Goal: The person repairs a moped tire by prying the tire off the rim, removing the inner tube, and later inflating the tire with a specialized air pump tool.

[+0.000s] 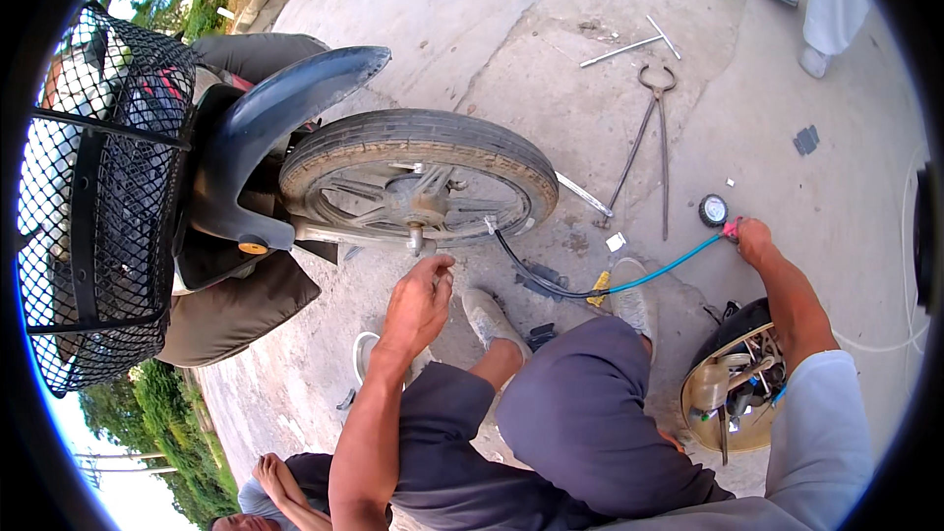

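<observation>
A spoked cast wheel [415, 199] with a dusty black tyre sits in front of me, beside a dark mudguard [258, 138]. My left hand [421, 303] is held just below the wheel's axle stub, its fingers loosely bent and apart, nothing visible in them. Out to the right, my right hand [755, 240] is closed around the red-pink handle of a tyre inflator, most of it hidden by the fingers. Its round pressure gauge [713, 209] shows beside the hand. From it a blue and black air hose [669, 267] curves to the wheel's rim near the valve.
A black mesh basket [103, 187] fills the left. Long-handled tongs [657, 128] and thin metal rods [621, 51] lie on the concrete. A bowl of tools [733, 388] stands by my right arm. Another person's white-trousered legs [831, 0] are far right; someone else's folded arms [280, 487] show lower left.
</observation>
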A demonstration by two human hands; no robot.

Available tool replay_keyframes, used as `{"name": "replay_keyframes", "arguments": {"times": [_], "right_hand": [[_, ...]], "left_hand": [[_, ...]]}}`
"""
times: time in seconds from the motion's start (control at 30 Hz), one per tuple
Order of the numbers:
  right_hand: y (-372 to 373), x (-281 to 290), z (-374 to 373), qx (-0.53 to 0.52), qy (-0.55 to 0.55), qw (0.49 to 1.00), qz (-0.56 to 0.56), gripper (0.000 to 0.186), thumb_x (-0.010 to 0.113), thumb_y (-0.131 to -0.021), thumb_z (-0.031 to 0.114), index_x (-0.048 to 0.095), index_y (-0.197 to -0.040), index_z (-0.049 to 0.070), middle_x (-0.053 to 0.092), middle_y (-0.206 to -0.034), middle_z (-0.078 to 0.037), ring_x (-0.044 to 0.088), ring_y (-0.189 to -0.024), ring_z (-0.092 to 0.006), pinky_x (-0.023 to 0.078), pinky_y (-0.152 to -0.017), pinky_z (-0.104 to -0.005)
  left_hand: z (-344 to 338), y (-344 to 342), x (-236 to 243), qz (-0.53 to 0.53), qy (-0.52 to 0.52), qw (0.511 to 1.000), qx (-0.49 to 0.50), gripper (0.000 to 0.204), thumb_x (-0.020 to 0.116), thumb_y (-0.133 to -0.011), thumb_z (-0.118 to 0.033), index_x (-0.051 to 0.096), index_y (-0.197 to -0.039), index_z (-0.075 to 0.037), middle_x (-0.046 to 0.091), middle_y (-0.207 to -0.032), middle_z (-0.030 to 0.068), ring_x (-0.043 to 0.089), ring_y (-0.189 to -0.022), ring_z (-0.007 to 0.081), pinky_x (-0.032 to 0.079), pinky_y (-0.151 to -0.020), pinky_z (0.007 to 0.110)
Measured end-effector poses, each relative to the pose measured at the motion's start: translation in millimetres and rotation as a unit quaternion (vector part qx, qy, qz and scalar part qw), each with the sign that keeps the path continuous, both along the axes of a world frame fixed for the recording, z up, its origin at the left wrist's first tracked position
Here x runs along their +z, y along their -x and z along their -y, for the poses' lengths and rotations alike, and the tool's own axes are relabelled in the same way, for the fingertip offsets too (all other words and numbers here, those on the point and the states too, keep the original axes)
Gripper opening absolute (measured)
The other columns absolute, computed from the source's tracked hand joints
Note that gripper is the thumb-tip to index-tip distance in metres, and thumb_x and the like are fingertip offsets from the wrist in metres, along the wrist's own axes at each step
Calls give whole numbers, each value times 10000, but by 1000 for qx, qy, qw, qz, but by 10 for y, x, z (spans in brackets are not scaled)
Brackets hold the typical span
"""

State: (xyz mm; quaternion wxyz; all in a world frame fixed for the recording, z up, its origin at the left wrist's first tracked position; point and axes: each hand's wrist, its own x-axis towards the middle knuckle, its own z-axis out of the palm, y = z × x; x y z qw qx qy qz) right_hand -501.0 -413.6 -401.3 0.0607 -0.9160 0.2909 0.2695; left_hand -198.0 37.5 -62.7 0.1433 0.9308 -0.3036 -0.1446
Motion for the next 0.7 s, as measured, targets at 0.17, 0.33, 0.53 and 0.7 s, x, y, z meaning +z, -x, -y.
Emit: {"name": "replay_keyframes", "arguments": {"times": [0.17,0.33,0.53,0.7], "right_hand": [[19,21,38,-30,-25,999,-13,191,707,-729,89,707,-918,60,665,-1067,-147,641,-1021,-299,538,-875,-367],[-3,17,-20,-20,-26,999,6,213,683,-725,45,698,-937,53,661,-1060,-158,633,-1025,-311,527,-886,-377],[-27,154,-88,-33,-33,998,31,227,653,-751,29,673,-977,34,661,-1037,-155,627,-1016,-319,525,-880,-394],[-30,-63,-69,0,-21,999,40,236,680,-738,64,665,-973,45,663,-1030,-155,639,-993,-311,533,-850,-397]], "left_hand": [[293,-23,100,-11,87,996,-14,176,600,-888,-99,633,-1036,-9,674,-876,153,593,-697,298,492,-714,395],[884,-209,479,326,23,898,-296,118,672,-839,-110,655,-934,-43,643,-925,86,541,-855,266,424,-744,382],[1741,-784,577,436,-150,849,-258,340,598,-903,-336,706,-801,-31,669,-913,92,542,-951,261,421,-821,405],[1657,-1066,415,444,-145,845,-261,480,522,-921,-367,694,-673,7,665,-703,167,605,-849,294,459,-792,446]]}}
